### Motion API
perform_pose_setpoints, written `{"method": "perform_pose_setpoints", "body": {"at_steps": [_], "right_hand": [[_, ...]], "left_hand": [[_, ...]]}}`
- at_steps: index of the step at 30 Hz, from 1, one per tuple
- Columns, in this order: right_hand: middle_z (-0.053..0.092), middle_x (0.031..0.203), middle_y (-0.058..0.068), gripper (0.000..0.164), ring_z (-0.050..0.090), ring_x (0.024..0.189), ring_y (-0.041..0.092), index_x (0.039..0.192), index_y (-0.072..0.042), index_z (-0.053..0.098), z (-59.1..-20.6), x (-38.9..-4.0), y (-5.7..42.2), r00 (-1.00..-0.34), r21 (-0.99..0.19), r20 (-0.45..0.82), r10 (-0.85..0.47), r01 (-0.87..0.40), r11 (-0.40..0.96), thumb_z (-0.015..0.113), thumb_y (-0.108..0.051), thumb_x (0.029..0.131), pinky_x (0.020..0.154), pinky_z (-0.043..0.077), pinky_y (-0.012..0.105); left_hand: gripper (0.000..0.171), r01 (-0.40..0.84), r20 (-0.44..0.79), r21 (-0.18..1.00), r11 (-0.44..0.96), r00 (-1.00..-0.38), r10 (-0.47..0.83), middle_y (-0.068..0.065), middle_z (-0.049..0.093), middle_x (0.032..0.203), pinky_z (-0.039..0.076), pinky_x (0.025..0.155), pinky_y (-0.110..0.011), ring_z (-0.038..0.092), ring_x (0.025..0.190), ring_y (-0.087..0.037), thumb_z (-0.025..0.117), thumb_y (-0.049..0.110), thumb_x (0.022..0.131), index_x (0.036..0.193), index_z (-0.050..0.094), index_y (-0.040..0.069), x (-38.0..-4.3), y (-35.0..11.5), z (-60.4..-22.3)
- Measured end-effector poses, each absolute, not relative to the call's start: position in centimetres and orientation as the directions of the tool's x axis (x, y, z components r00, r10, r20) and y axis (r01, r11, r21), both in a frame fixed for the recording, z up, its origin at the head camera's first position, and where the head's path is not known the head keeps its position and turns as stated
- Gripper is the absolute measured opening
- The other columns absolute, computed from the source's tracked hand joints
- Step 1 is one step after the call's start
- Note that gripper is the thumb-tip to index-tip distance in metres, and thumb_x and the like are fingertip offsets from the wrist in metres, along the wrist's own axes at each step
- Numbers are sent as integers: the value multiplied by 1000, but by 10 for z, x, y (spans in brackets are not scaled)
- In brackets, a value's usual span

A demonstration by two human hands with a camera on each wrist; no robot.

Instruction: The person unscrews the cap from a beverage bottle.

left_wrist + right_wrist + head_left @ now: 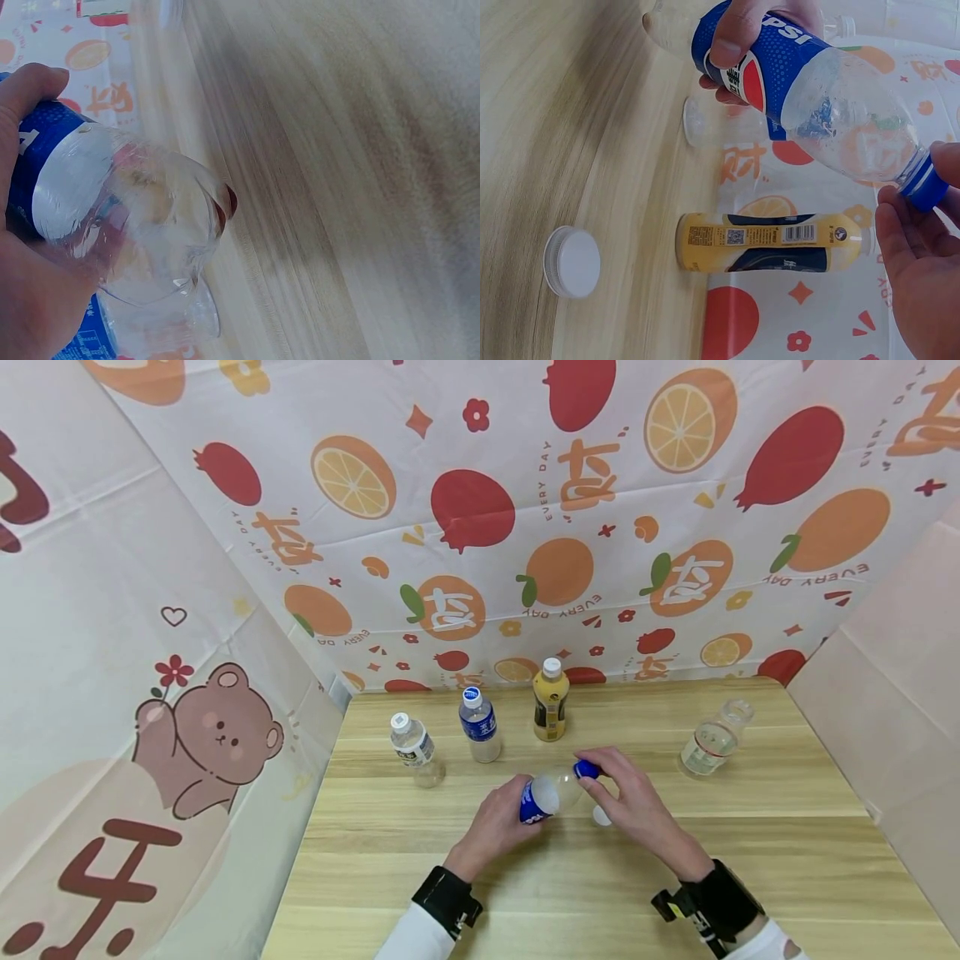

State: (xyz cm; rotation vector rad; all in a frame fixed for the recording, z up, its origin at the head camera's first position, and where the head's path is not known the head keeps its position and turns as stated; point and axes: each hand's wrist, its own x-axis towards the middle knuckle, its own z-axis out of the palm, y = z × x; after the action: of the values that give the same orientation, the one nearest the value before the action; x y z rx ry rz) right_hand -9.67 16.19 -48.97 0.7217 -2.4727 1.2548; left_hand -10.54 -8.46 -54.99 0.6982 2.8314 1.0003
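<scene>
A clear plastic Pepsi bottle [855, 112] with a blue label is held tilted above the table, its neck toward the right. My left hand [504, 817] grips it around the label. My right hand [628, 800] pinches the blue cap [925, 184] between thumb and fingers, and the cap sits at the bottle's mouth. In the left wrist view the bottle's base [202, 217] shows a little dark liquid at the bottom. A white jar lid [573, 262] lies on the table below the right hand.
Behind the hands stand a white-capped clear bottle [417, 752], a blue-labelled bottle [480, 727] and a yellow bottle [551, 702]. An open glass jar [712, 745] is at the right on the wooden table [585, 893]. A printed cloth [480, 585] hangs along the back edge.
</scene>
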Motion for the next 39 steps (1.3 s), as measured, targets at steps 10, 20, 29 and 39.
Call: {"method": "perform_pose_setpoints", "body": {"at_steps": [10, 20, 29, 39], "right_hand": [[60, 133, 17, 44, 64, 113, 29, 140, 1, 56, -492, -97, 158, -873, -704, 394, -289, -489, 515, 68, -7, 99, 90, 58, 48], [62, 110, 7, 39, 62, 94, 18, 128, -1, 63, -491, -96, 153, -947, -747, 285, -150, -317, 584, 72, -25, 99, 78, 58, 37], [65, 110, 6, 29, 63, 94, 17, 123, -1, 67, -493, -96, 154, -932, -732, 309, -188, -359, 578, 71, -18, 99, 78, 59, 37], [63, 119, 11, 31, 63, 105, 20, 126, 1, 64, -496, -97, 157, -877, -731, 404, -259, -480, 485, 72, -2, 96, 86, 61, 41]], "left_hand": [[65, 400, 108, 589, 702, -900, 422, -10, 69, 122, 57, 93, -38, 68, 107, -23, 90, 23, 81, 134, 55, 7, -106, -85, -553], [65, 436, 176, 441, 785, -899, 400, -7, 69, 119, 55, 96, -44, 67, 107, -23, 92, 27, 78, 130, 57, 9, -110, -83, -552], [68, 440, 165, 446, 779, -896, 412, -7, 68, 122, 55, 96, -44, 66, 109, -23, 92, 26, 78, 132, 55, 9, -108, -84, -554], [68, 448, 184, 465, 763, -892, 412, -7, 68, 122, 55, 97, -43, 66, 109, -23, 92, 26, 78, 132, 54, 9, -108, -85, -556]]}}
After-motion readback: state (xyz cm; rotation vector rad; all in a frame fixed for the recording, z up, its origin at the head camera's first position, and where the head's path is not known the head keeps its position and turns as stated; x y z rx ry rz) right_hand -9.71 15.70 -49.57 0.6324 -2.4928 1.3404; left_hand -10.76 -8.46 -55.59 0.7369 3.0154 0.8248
